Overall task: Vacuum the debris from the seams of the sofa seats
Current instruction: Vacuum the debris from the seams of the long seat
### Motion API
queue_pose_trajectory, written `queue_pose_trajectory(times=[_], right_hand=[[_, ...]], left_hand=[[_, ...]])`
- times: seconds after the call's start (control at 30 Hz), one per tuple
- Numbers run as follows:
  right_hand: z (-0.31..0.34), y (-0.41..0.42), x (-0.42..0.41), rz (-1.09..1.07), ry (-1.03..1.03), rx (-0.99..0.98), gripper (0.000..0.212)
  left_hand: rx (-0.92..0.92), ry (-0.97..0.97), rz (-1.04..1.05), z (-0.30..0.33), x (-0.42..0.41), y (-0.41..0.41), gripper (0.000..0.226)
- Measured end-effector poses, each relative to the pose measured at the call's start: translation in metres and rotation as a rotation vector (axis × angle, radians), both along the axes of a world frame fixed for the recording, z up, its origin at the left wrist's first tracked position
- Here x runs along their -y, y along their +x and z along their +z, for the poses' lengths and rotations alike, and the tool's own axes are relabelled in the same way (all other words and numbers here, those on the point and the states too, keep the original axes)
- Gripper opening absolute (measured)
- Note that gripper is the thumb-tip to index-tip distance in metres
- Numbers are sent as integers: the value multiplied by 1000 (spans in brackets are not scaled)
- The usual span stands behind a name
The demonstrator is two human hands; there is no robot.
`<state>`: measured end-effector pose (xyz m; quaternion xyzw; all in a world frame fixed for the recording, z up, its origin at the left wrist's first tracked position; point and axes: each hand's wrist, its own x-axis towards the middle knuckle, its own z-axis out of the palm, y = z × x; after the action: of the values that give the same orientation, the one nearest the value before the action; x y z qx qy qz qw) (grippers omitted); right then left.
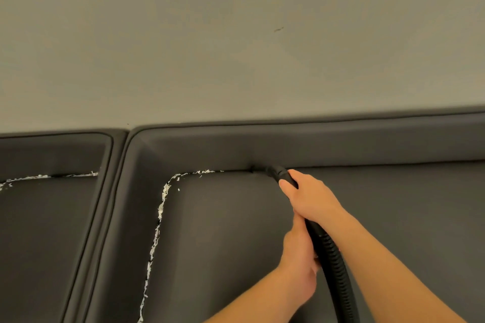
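Observation:
A black vacuum hose point(333, 252) ends in a nozzle point(275, 172) that is pressed into the back seam of the dark grey sofa seat point(223, 238). My right hand point(312, 199) grips the hose just behind the nozzle. Lower down the hose, my left hand point(299, 254) is wrapped around it. White shredded debris point(160, 212) lines the left side seam of this seat and curves round the back corner, stopping a little left of the nozzle. The back seam to the right of the nozzle shows no debris.
A second seat point(44, 231) lies to the left, with more white debris point(39, 177) along its back seam. A padded divider point(110, 191) separates the two seats. The backrest point(315, 144) runs along the back, under a plain beige wall point(236, 34).

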<state>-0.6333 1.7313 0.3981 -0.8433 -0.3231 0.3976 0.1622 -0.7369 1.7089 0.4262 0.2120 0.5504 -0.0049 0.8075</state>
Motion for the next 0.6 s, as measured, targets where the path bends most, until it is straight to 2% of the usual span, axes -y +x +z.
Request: queue_pose_trajectory(times=[0.07, 0.2, 0.33, 0.43, 0.6], right_hand=[[14, 5, 1, 44, 1, -4, 30], [29, 11, 9, 35, 22, -132, 31], [19, 6, 8, -66, 51, -42, 30], [13, 3, 3, -159, 90, -90, 31], [4, -16, -11, -119, 112, -63, 30]], left_hand=[[22, 16, 1, 9, 6, 3, 56], [26, 17, -38, 20, 13, 7, 64], [29, 16, -34, 13, 2, 5, 63], [25, -7, -9, 10, -6, 3, 63], [-38, 0, 114, 6, -12, -4, 57]])
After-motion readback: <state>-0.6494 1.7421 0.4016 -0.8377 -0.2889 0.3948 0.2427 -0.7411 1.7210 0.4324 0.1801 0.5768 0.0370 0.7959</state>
